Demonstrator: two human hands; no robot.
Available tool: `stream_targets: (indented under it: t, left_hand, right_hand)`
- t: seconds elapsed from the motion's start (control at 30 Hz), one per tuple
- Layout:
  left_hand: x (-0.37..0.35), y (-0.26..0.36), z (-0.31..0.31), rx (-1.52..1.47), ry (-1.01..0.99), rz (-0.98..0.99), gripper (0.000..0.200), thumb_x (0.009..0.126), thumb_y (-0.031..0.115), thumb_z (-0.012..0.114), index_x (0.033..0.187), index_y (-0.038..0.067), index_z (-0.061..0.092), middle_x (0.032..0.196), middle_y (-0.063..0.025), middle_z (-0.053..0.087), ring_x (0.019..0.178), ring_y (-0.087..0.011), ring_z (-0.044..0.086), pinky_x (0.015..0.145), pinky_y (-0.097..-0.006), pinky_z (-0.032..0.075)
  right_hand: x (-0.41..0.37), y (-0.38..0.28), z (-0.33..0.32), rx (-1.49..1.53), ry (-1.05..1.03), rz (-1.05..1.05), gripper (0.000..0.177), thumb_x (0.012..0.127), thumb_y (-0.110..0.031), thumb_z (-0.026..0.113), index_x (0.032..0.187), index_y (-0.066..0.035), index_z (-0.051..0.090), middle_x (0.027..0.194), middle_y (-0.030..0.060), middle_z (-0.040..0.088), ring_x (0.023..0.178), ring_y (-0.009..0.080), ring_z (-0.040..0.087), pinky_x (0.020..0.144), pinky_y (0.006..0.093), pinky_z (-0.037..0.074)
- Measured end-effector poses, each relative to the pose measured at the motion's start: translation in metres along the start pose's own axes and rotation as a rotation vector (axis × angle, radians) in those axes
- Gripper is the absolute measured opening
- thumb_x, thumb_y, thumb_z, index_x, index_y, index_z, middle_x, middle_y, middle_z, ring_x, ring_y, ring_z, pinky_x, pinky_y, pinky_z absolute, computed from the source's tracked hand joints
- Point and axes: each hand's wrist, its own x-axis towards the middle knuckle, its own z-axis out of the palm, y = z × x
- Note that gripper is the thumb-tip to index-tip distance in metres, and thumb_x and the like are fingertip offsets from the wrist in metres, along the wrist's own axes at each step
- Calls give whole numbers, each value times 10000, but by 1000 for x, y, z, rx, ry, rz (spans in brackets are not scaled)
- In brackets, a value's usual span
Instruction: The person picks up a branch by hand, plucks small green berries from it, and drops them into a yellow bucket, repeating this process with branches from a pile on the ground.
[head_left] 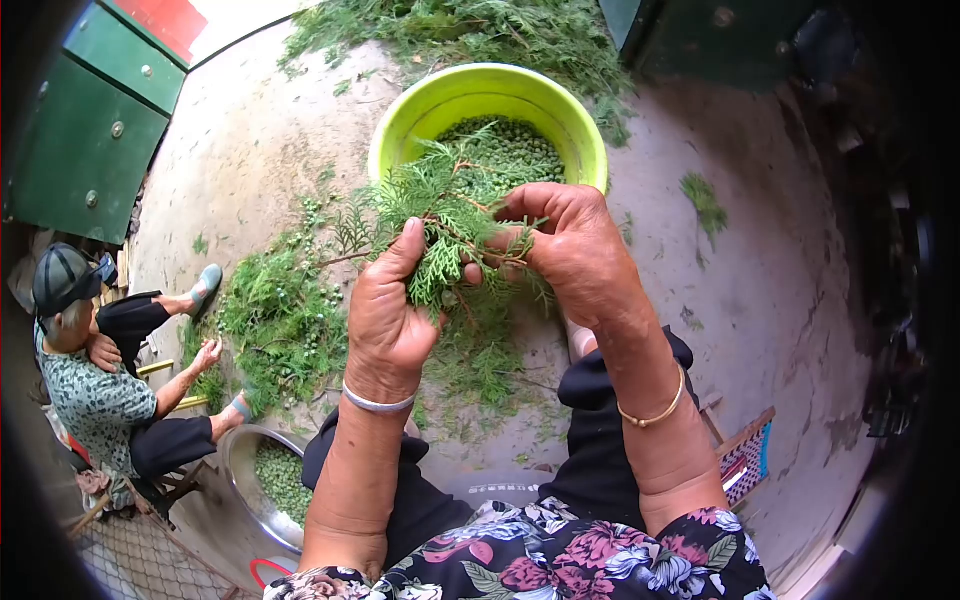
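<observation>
A leafy conifer sprig (437,272) with flat, scaly green foliage and brown twigs is held up in front of me. My left hand (385,325) grips its lower left side, thumb on top. My right hand (580,255) pinches the twigs on its right side with thumb and forefinger; what lies right between those fingertips is partly hidden. Just beyond the sprig stands a yellow-green basin (398,115) on the floor. Many small round green cones (535,150) lie in it, and the sprig's tip overlaps its near rim in view.
Cut conifer branches (480,35) are heaped behind the basin, and another pile (275,320) lies on the left. A seated person (95,400) is beside that pile, near a metal bowl (238,470) of green cones. A woven seat (750,465) stands at right.
</observation>
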Motion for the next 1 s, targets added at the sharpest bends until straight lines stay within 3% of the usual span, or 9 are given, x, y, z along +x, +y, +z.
stream_targets:
  t: [0.27, 0.33, 0.5, 0.53, 0.57, 0.63, 0.8, 0.93, 1.0]
  left_hand:
    - [-1, -1, 5, 99, 39, 10, 249, 953, 171, 504, 1101, -21, 559, 1021, -154, 646, 879, -251, 651, 713, -393, 569]
    - [-2, -2, 8, 110, 45, 7, 249, 951, 171, 508, 1101, -20, 563, 1020, -150, 647, 884, -251, 650, 727, -398, 566]
    - [-4, -13, 20, 79, 198, 187, 294, 951, 215, 510, 1151, 3, 549, 1059, -174, 633, 884, -268, 646, 740, -418, 555]
    - [-3, -4, 15, -19, 143, 174, 310, 949, 230, 514, 1148, -7, 541, 1053, -188, 630, 900, -272, 634, 776, -426, 547]
    - [2, 24, -24, -167, -196, -37, 340, 949, 246, 511, 1141, -35, 526, 1045, -211, 624, 907, -290, 625, 804, -438, 536]
    - [1, 40, -21, -88, 100, 226, 374, 948, 259, 512, 1139, -62, 506, 1051, -245, 613, 922, -329, 623, 802, -438, 539]
    - [0, 19, -10, -72, 74, 68, 475, 979, 328, 401, 1261, -54, 415, 1180, -284, 529, 1084, -452, 524, 961, -593, 408]
    - [4, 3, -7, -116, 108, 36, 473, 987, 319, 375, 1294, -41, 398, 1246, -274, 498, 1155, -432, 489, 1008, -574, 372]
    - [5, 1, -1, -98, 88, 55, 471, 990, 313, 369, 1299, -42, 394, 1252, -270, 498, 1161, -422, 489, 1015, -560, 371]
  right_hand:
    - [1, 7, -5, -150, -18, 41, 158, 792, 57, 625, 947, 59, 654, 856, 84, 674, 713, 116, 626, 651, 242, 535]
    - [1, 9, -3, -180, 84, -74, 104, 747, 76, 573, 809, 76, 657, 684, 48, 650, 636, 85, 582, 569, 237, 462]
    - [7, 15, -10, -689, 376, -378, 90, 764, 38, 614, 832, 72, 663, 701, 62, 660, 622, 95, 579, 554, 249, 462]
    - [7, 13, -10, -812, 495, -461, 93, 771, 24, 625, 841, 70, 666, 704, 71, 664, 617, 115, 586, 558, 262, 467]
    - [7, 8, -13, -812, 497, -458, 93, 771, 24, 625, 841, 70, 666, 704, 71, 664, 617, 115, 586, 558, 262, 467]
    - [5, -6, -20, -466, 557, -327, 106, 789, 5, 614, 853, 64, 674, 705, 107, 666, 628, 189, 623, 601, 307, 496]
    - [22, 4, -26, -815, 550, -451, 531, 848, 33, 565, 1344, 81, 383, 1209, 255, 553, 873, 246, 657, 745, 299, 539]
    - [18, 7, -19, -949, 615, -537, 410, 842, 10, 588, 1236, 90, 504, 1070, 219, 633, 832, 206, 655, 741, 288, 532]
    - [6, 1, -10, -557, 293, -380, 235, 781, -23, 617, 1001, 53, 650, 825, 209, 667, 732, 279, 667, 670, 335, 520]
